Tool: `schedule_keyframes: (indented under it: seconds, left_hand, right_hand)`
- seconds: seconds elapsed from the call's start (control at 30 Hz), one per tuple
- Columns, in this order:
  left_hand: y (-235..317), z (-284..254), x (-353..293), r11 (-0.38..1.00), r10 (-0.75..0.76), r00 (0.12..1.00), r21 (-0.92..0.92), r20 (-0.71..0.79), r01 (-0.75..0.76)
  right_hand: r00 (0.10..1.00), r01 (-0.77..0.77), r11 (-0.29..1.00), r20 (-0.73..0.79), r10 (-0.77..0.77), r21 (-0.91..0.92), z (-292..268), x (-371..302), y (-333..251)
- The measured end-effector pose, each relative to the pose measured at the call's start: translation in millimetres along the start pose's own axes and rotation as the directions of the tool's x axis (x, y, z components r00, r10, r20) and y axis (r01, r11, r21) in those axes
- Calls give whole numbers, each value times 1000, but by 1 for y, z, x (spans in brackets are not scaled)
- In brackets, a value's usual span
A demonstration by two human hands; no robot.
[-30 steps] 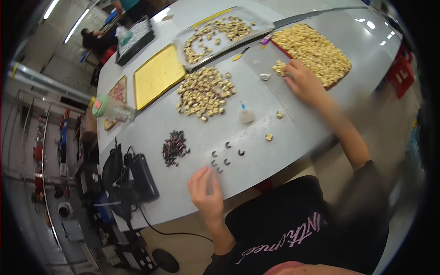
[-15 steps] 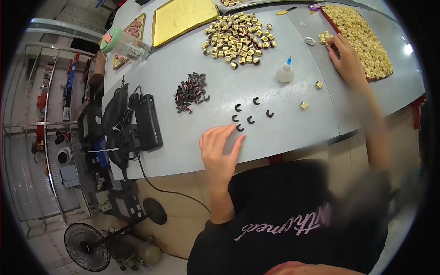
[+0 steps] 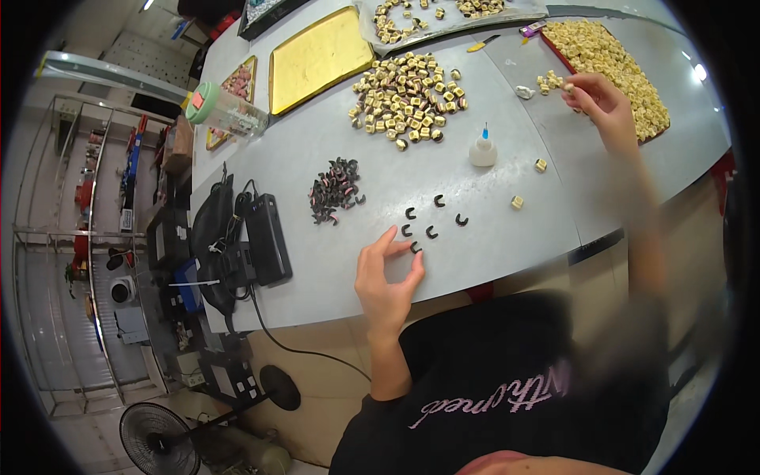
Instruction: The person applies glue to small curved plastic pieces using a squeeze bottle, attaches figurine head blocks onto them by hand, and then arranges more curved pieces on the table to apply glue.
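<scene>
L fingers (image 3: 416, 272) parted at sm blk U-shaped pc (image 3: 416, 248), hold unclear, R fingers (image 3: 588, 80) pinching pale-yellow pc (image 3: 567, 87)

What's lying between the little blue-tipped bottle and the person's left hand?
In the head view, a few loose black curved pieces lie between the bottle and the left hand.

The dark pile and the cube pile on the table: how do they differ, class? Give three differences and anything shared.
Colour: the dark pile is mostly black with some pink; the cube pile shows pale yellow and dark.
Shape: the dark pile has curved pieces; the cube pile, blocky ones.
Spread: the cube pile covers more table than the dark pile.
Shared: both are loose heaps.
</scene>
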State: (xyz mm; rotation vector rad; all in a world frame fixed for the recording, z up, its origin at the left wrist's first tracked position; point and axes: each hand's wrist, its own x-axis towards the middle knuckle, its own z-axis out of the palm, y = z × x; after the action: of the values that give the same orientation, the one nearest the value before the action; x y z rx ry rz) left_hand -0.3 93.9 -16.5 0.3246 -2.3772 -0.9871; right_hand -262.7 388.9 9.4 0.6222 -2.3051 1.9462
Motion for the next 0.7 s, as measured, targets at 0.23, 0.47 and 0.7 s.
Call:
schedule_keyframes:
  seconds: [0.23, 0.47, 0.7]
  left_hand:
    - [12, 3, 0, 969, 203, 975, -126, -90, -213]
    - [33, 16, 11, 867, 378, 922, -316, -88, -386]
    - [37, 20, 9, 842, 431, 900, -331, -65, -427]
  right_hand:
    - [960, -249, 943, 181, 212, 219, 42, -70, -51]
    - [769, -605, 680, 527, 362, 415, 100, -118, -73]
    - [724, -658, 599, 603, 335, 457, 105, -122, -70]
